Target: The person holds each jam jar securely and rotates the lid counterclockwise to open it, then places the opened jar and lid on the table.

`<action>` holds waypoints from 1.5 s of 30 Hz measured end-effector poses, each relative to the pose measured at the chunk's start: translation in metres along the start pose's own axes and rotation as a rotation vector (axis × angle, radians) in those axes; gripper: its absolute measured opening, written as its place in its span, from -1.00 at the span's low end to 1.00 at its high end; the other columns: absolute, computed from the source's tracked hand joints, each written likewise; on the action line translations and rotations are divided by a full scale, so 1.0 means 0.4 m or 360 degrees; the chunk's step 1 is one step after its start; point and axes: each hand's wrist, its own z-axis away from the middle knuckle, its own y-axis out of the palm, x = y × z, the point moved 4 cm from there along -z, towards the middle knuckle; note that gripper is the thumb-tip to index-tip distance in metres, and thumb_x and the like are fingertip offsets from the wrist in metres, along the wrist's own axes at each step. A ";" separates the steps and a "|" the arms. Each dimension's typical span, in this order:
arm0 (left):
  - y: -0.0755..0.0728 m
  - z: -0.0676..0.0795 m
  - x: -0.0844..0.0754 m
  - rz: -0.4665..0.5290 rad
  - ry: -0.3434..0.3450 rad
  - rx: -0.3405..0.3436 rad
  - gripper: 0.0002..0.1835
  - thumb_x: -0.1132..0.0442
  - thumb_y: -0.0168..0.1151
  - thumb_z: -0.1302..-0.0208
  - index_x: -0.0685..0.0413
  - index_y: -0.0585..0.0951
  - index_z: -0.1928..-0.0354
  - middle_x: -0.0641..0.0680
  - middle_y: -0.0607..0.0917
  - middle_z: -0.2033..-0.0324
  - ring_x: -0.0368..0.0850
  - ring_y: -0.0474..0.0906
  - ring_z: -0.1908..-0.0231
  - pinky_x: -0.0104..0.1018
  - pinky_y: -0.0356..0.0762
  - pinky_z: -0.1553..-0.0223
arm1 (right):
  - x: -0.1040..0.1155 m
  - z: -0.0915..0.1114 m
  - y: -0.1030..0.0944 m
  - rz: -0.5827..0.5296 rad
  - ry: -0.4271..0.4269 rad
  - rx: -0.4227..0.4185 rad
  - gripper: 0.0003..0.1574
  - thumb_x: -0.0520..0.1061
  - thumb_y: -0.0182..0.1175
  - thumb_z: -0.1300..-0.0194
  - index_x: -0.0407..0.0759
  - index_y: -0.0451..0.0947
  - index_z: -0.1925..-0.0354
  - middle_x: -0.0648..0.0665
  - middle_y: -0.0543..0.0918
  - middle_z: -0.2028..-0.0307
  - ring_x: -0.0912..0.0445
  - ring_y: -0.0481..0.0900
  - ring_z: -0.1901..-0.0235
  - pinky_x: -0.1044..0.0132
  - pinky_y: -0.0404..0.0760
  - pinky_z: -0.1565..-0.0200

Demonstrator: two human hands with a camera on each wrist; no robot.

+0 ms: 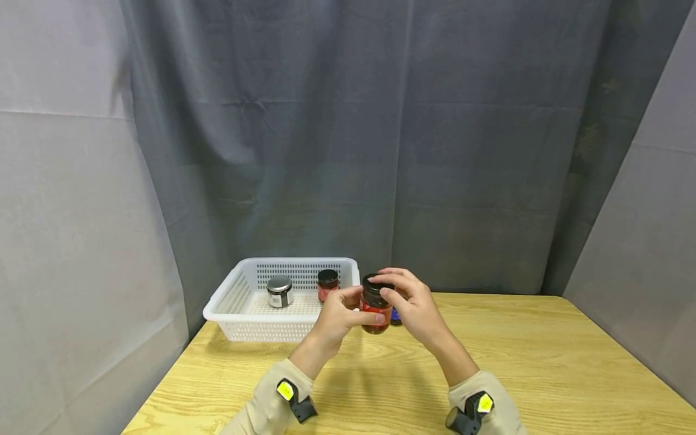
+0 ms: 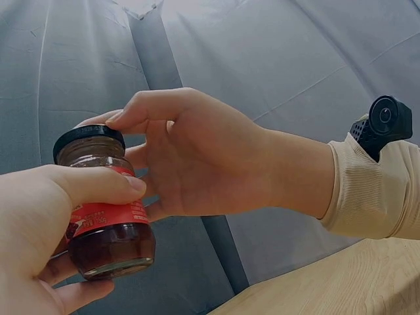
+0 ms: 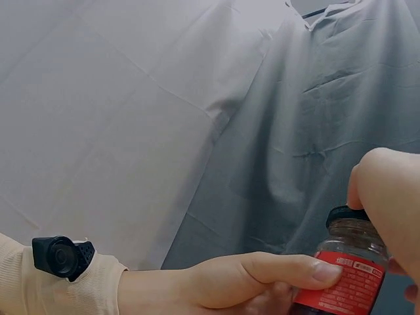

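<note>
A glass jar (image 1: 375, 309) with a red label, a black lid and dark contents is held up above the table, slightly tilted. My left hand (image 1: 337, 320) grips its body, the thumb lying across the label. With thumb and fingers my right hand (image 1: 415, 308) holds the black lid (image 2: 88, 134) from the right side. In the right wrist view, small print shows on the red label (image 3: 348, 279), and the right hand (image 3: 394, 203) is cut off by the frame edge. Part of a blue-labelled item (image 1: 396, 317) shows behind the held jar, mostly hidden.
A white perforated plastic basket (image 1: 261, 330) stands at the back left of the wooden table (image 1: 522, 362). Inside it are a silver-lidded jar (image 1: 280, 292) and a black-lidded jar with a red label (image 1: 327, 284). Grey curtains (image 1: 348, 151) hang behind and at both sides.
</note>
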 end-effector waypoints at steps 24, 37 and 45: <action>0.007 0.002 -0.009 -0.0016 -0.0007 -0.0017 -0.44 0.38 0.60 -0.07 0.08 0.73 -0.18 0.12 0.77 -0.01 0.04 0.59 -0.09 -0.12 0.59 -0.05 | 0.003 0.001 0.009 -0.0047 0.0005 0.0028 -0.62 -0.16 0.34 -0.44 -0.13 0.52 -0.16 -0.16 0.59 -0.25 -0.03 0.66 -0.04 -0.03 0.65 -0.05; 0.010 0.002 -0.011 0.0032 -0.0020 0.0016 -0.45 0.40 0.58 -0.10 0.12 0.71 -0.19 0.15 0.76 0.00 0.02 0.67 0.01 -0.13 0.70 0.11 | 0.004 0.003 0.001 -0.0030 -0.0044 0.0002 -0.68 -0.20 0.33 -0.42 -0.23 0.64 -0.10 -0.20 0.49 -0.22 -0.13 0.44 -0.22 -0.19 0.52 -0.19; 0.007 0.000 -0.006 0.0012 -0.0003 -0.0001 -0.46 0.40 0.61 -0.06 0.14 0.73 -0.15 0.15 0.77 0.04 0.02 0.67 0.03 -0.13 0.69 0.11 | 0.004 0.002 0.005 -0.0002 -0.0049 0.0018 -0.66 -0.19 0.34 -0.41 -0.22 0.64 -0.11 -0.18 0.55 -0.18 -0.12 0.53 -0.18 -0.24 0.54 -0.15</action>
